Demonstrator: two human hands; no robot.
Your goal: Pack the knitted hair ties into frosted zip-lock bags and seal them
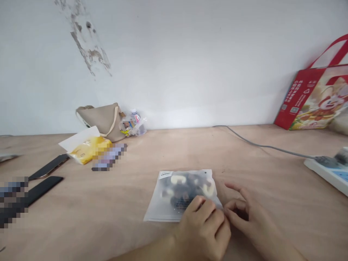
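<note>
A frosted zip bag (167, 197) lies flat on the wooden table (103, 203), with dark and cream-coloured items showing through it and a small label at its top left corner. My left hand (205, 226) rests over the bag's lower right part, fingers curled at its edge; whatever its fingertips pinch is hidden beneath them. Beside it, my right hand (247, 214) has thumb and a finger pressed together near the bag's lower right corner, while its index finger stretches out. What lies between those fingertips is too small to tell.
Dark phones (49, 166), a yellow packet (91, 148), a beige bag (102, 117) and a bottle in plastic (136, 117) are on the left. A red carrier bag (301, 98) stands back right, near a grey cable (261, 145) and a white power strip (326, 174).
</note>
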